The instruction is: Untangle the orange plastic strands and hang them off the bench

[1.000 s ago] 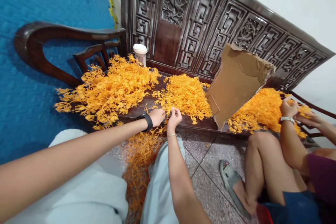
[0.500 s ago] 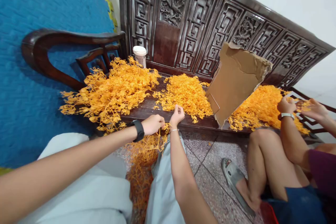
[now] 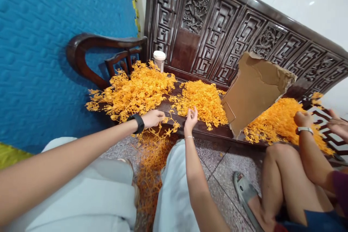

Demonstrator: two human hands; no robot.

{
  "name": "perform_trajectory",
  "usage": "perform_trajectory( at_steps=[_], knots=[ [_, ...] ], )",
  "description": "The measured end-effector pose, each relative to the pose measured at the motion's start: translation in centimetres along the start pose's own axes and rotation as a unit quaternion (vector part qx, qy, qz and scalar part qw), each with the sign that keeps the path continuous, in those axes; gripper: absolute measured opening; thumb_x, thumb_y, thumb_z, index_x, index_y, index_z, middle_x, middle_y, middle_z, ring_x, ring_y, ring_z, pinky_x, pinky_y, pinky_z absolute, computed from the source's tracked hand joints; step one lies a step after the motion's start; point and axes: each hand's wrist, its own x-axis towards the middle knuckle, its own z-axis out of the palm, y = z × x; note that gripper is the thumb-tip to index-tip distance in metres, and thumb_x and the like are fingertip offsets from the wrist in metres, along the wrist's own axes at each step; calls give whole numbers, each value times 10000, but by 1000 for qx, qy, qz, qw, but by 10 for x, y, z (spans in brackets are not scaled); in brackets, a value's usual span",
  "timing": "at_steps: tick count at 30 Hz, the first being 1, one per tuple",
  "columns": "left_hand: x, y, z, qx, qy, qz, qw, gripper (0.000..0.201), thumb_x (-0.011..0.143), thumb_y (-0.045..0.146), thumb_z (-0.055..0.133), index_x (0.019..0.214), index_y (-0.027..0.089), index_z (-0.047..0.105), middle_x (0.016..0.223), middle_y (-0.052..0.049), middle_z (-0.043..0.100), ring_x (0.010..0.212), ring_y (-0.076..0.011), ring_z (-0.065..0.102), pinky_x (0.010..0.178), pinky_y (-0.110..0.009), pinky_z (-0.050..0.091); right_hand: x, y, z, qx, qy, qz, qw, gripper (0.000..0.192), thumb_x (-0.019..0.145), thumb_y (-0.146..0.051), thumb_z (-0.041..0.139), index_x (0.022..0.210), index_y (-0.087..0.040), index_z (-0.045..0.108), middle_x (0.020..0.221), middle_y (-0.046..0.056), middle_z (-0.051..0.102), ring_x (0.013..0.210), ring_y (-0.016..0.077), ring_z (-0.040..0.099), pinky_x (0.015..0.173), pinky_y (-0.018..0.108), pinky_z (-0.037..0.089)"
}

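My left hand (image 3: pixel 154 118), with a black band on the wrist, is closed on a thin orange branched plastic strand (image 3: pixel 172 126). The strand trails toward my right hand (image 3: pixel 191 120), which is raised at the bench's front edge with its fingers apart and nothing visible in them. Just behind that hand lies a pile of small orange plastic pieces (image 3: pixel 205 98). A larger heap of orange branched pieces (image 3: pixel 141 88) is spread to the left. Between my knees, a mass of thin orange strands (image 3: pixel 150 177) hangs low over the floor.
The dark carved wooden bench (image 3: pixel 187 52) carries a white-lidded cup (image 3: pixel 159 61) and an upright cardboard piece (image 3: pixel 257 87). Right of the cardboard is another orange pile (image 3: pixel 280 119), where a co-worker's hands (image 3: pixel 303 120) are busy. Blue foam matting (image 3: pixel 40 61) lies left.
My right hand's fingers have spread from a pinch, and my hands have moved apart. The view has shifted, so the bench appears farther right. The co-worker's hands have also separated.
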Motion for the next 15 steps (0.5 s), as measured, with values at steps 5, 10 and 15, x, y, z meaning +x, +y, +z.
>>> perform_trajectory(
  at_steps=[5,10,15],
  knots=[
    [11,3,-1,2,6,12,1000,144,726,209,379,657,177,502,335,76,344,357,-88,331,434,-206,262,-6,-7,-1,32,-34,13,999,355,750,-425,428,853,-110,556,826,76,576,695,116,514,579,206,390],
    [15,-1,-2,14,10,14,1000,152,713,237,414,626,173,520,302,77,370,338,-91,344,439,-205,274,-3,-11,-5,84,-129,26,988,316,757,-400,440,672,-120,559,600,1,501,621,106,500,605,216,375],
    [11,-10,-3,10,-3,3,1000,190,703,282,443,566,177,522,261,74,368,304,-91,349,420,-199,282,-18,-32,-17,57,-243,5,968,263,742,-389,489,686,-142,559,629,-2,504,627,106,480,590,215,352]
  ],
)
